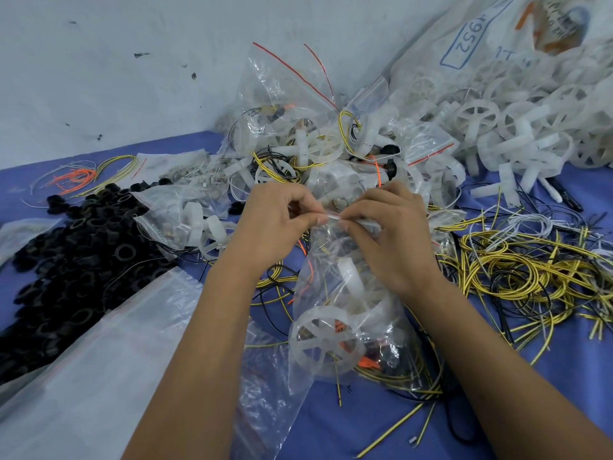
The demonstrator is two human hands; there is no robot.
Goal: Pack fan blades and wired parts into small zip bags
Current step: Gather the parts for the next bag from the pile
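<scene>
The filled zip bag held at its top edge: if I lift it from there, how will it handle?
The zip bag is thin clear film, so it will likely sag below the left hand and right hand. The white fan blade at its bottom probably makes it bottom-heavy and swingy. Glossy film may slip.

Small clear zip bag point(345, 313), held upright above blue table, top edge pinched together. Inside: white spoked fan blade point(323, 341) at bottom, with orange, yellow and black wired parts point(374, 360) beside it.
</scene>
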